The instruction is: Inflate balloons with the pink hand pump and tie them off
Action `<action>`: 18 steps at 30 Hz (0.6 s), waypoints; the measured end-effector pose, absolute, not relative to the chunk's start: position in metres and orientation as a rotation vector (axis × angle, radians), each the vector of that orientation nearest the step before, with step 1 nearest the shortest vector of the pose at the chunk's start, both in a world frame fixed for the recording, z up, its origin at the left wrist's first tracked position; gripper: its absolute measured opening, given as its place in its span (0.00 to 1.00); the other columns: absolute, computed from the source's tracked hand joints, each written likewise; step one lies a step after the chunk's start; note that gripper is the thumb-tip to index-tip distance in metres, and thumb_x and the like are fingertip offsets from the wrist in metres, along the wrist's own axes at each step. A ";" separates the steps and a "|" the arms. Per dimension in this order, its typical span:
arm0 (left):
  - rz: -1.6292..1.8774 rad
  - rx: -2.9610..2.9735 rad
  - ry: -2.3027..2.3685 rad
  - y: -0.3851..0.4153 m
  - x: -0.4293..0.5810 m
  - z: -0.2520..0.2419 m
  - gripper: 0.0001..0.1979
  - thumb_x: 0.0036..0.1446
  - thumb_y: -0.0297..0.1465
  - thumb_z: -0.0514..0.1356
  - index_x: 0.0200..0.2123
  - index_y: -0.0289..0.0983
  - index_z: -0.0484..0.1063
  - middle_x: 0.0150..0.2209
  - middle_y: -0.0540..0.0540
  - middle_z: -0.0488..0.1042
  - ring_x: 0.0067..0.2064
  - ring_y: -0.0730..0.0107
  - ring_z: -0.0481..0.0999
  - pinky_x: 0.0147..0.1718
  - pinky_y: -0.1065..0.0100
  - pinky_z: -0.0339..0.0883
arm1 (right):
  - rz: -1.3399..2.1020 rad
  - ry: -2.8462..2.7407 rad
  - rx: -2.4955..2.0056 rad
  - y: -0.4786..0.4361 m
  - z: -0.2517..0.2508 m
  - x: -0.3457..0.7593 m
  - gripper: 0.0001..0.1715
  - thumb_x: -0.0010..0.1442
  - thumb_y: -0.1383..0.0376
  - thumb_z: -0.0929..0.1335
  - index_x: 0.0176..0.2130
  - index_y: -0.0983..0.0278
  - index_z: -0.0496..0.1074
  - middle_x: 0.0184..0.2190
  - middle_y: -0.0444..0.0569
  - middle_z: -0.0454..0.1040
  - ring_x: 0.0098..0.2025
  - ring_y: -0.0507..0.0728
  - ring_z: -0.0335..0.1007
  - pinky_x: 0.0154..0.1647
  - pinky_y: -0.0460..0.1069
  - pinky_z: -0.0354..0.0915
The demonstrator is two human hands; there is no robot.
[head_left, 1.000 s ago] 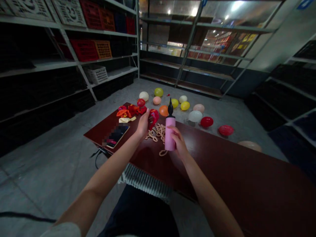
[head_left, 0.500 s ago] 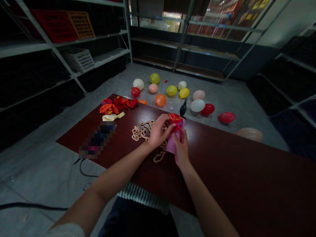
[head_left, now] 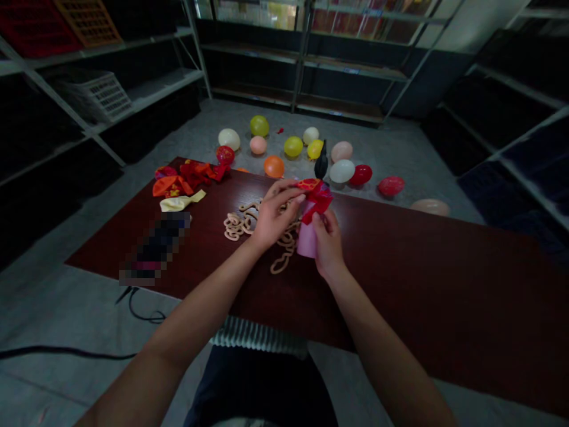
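Observation:
A pink cylinder [head_left: 306,240] stands roughly upright over the table, with a limp red patterned balloon [head_left: 317,204] draped at its top. My right hand [head_left: 329,240] is closed round the cylinder's right side, thumb against the balloon's lower edge. Reaching in from the left, my left hand [head_left: 276,216] pinches the balloon's upper left edge between bent fingers and thumb. Whether the balloon is stretched over the cylinder's mouth I cannot tell. Below and left of my hands lies a tangled beige cord-like coil [head_left: 235,225]. Behind the balloon rises a black, pointed-top object [head_left: 321,161].
On the dark red table [head_left: 400,284] lie flat red and orange balloons [head_left: 191,176], a cream balloon [head_left: 180,203] and a blurred-out device [head_left: 155,249]. Several inflated balloons, one orange [head_left: 274,166], rest on the floor beyond. Metal shelving [head_left: 249,53] surrounds the area.
The view has tilted down and shifted right. The red balloon has spread outward over the cylinder's top, its lower flap now hanging in front, as my left hand pulls at its edge.

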State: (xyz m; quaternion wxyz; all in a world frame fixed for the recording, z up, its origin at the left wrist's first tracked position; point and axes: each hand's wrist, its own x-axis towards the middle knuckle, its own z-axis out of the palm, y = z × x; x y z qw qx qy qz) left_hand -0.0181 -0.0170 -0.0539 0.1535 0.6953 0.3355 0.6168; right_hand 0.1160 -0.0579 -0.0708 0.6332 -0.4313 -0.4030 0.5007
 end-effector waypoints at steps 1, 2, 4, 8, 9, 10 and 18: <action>1.794 1.919 1.031 -0.015 -0.019 -0.055 0.10 0.67 0.36 0.61 0.43 0.37 0.80 0.51 0.39 0.75 0.53 0.63 0.74 0.51 0.63 0.70 | 1.185 -0.900 -0.988 -0.059 -0.069 0.118 0.15 0.55 0.51 0.73 0.39 0.56 0.74 0.35 0.41 0.75 0.38 0.54 0.73 0.44 0.52 0.72; 1.817 1.839 1.114 -0.013 -0.021 -0.056 0.10 0.65 0.37 0.63 0.40 0.37 0.80 0.51 0.39 0.73 0.52 0.63 0.75 0.47 0.65 0.71 | 1.222 -0.880 -0.990 -0.060 -0.068 0.119 0.15 0.55 0.51 0.73 0.39 0.56 0.73 0.34 0.40 0.74 0.36 0.54 0.72 0.41 0.51 0.72; 1.824 1.697 1.280 -0.010 -0.024 -0.057 0.10 0.62 0.38 0.65 0.36 0.37 0.79 0.47 0.40 0.74 0.44 0.65 0.75 0.40 0.68 0.70 | 1.286 -0.845 -1.003 -0.061 -0.066 0.122 0.17 0.54 0.50 0.73 0.39 0.56 0.72 0.33 0.40 0.73 0.32 0.53 0.72 0.35 0.50 0.72; 1.461 1.665 1.247 -0.013 -0.027 -0.055 0.19 0.66 0.42 0.60 0.26 0.36 0.76 0.26 0.48 0.72 0.29 0.70 0.71 0.32 0.68 0.64 | 1.314 -0.819 -1.035 -0.060 -0.065 0.124 0.21 0.55 0.49 0.72 0.45 0.55 0.71 0.39 0.42 0.77 0.35 0.55 0.74 0.34 0.51 0.73; 1.344 1.691 1.189 -0.015 -0.027 -0.054 0.22 0.67 0.43 0.58 0.24 0.36 0.76 0.23 0.48 0.72 0.28 0.70 0.70 0.31 0.68 0.62 | 1.283 -0.827 -1.040 -0.058 -0.065 0.125 0.21 0.55 0.49 0.72 0.45 0.55 0.72 0.42 0.43 0.77 0.38 0.56 0.75 0.36 0.51 0.74; 1.253 1.715 1.139 -0.018 -0.026 -0.053 0.24 0.67 0.44 0.57 0.24 0.36 0.76 0.22 0.48 0.72 0.27 0.70 0.70 0.30 0.68 0.62 | 1.246 -0.835 -1.044 -0.057 -0.065 0.126 0.21 0.55 0.50 0.72 0.45 0.55 0.72 0.44 0.44 0.77 0.42 0.56 0.75 0.38 0.51 0.74; 1.240 1.740 0.808 -0.025 -0.023 -0.046 0.33 0.55 0.34 0.70 0.64 0.47 0.69 0.57 0.43 0.75 0.40 0.68 0.75 0.38 0.68 0.69 | 1.262 -0.838 -1.046 -0.054 -0.060 0.135 0.20 0.54 0.50 0.73 0.44 0.55 0.74 0.44 0.44 0.77 0.43 0.56 0.74 0.38 0.51 0.73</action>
